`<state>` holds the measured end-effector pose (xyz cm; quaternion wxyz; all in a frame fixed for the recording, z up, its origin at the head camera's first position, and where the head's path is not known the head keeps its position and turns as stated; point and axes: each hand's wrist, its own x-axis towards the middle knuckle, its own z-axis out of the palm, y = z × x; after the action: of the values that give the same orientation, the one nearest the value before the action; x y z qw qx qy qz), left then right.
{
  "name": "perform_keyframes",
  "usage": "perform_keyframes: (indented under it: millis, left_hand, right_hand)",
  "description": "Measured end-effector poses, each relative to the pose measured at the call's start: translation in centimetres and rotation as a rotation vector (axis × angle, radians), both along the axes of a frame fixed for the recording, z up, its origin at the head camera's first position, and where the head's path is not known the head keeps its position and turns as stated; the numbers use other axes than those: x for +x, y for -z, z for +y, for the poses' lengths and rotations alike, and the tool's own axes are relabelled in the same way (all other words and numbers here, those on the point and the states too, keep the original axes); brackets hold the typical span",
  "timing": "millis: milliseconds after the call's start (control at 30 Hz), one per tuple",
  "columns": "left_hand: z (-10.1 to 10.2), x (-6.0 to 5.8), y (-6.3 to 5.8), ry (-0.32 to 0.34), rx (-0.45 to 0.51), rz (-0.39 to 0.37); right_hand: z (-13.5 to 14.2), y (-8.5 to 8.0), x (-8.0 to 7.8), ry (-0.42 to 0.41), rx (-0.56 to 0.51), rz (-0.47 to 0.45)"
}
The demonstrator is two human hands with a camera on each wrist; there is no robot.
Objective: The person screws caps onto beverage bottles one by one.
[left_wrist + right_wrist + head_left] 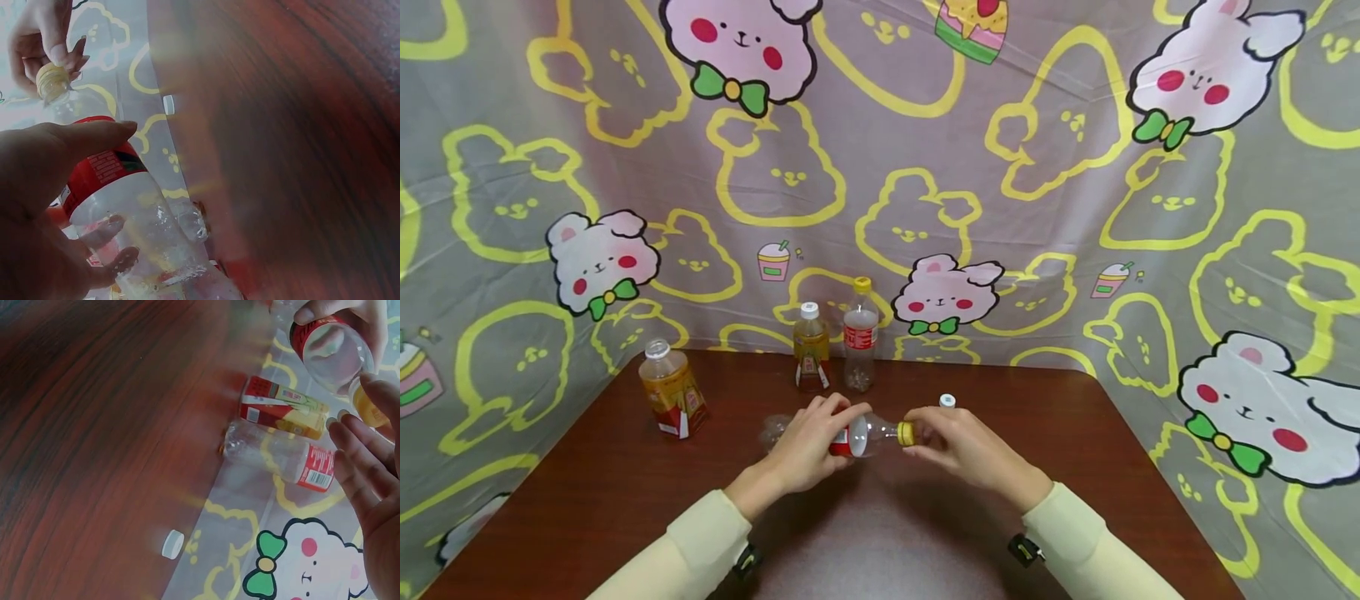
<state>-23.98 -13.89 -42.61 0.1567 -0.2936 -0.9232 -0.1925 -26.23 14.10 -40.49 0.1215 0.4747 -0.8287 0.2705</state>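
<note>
My left hand (811,442) grips a clear plastic bottle (134,200) with a red label (103,178) around its body. The bottle lies sideways in the air, its neck pointing right. At that neck sits a yellow cap (906,433). My right hand (966,446) pinches this cap, index finger over it and thumb beneath in the head view. Part of the bottle's body is hidden behind the left hand's fingers. Beyond the right hand, a white cap (173,544) rests on the table.
An uncapped bottle (673,392) with a yellow and red label stands at the table's left. At the back stand a similar white-capped bottle (812,350) and a clear, red-labelled bottle (861,337) with a yellow cap. A patterned cloth (1037,317) surrounds the brown table (587,517).
</note>
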Motion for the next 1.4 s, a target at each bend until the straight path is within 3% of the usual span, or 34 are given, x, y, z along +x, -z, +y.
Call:
perform_keyframes:
  millis: [267, 500, 600, 733, 867, 933, 1067, 1233, 1400]
  left_hand:
    - [-0.2, 0.2, -0.3, 0.036, 0.000, -0.010]
    - [0.0, 0.6, -0.4, 0.062, 0.002, 0.052]
    - [0.2, 0.6, -0.6, 0.062, 0.002, 0.078]
    - [0.5, 0.8, -0.7, 0.036, 0.009, 0.135]
    - [0.7, 1.0, -0.8, -0.005, 0.011, 0.164]
    - [0.6, 1.0, -1.1, -0.005, 0.012, 0.130]
    - [-0.1, 0.8, -1.9, 0.049, 0.042, -0.028]
    - [-1.1, 0.3, -2.8, 0.150, 0.067, -0.237]
    - [-1.4, 0.0, -2.9, 0.214, 0.058, -0.313]
  right_hand:
    - [-0.2, -0.2, 0.3, -0.018, 0.057, 0.041]
    - [-0.2, -0.5, 0.5, -0.023, 0.135, 0.129]
    - [-0.2, -0.7, 0.4, -0.034, 0.110, 0.091]
    - [-0.3, -0.7, 0.4, -0.041, 0.042, -0.035]
    - [-0.5, -0.5, 0.5, 0.028, -0.011, -0.109]
    - [-0.6, -0.3, 0.6, 0.092, -0.010, -0.066]
    - [-0.6, 0.1, 0.6, 0.171, 0.041, 0.159]
    - [-0.5, 0.4, 0.4, 0.145, 0.108, 0.406]
    - [-0.8, 0.7, 0.1, 0.103, 0.172, 0.495]
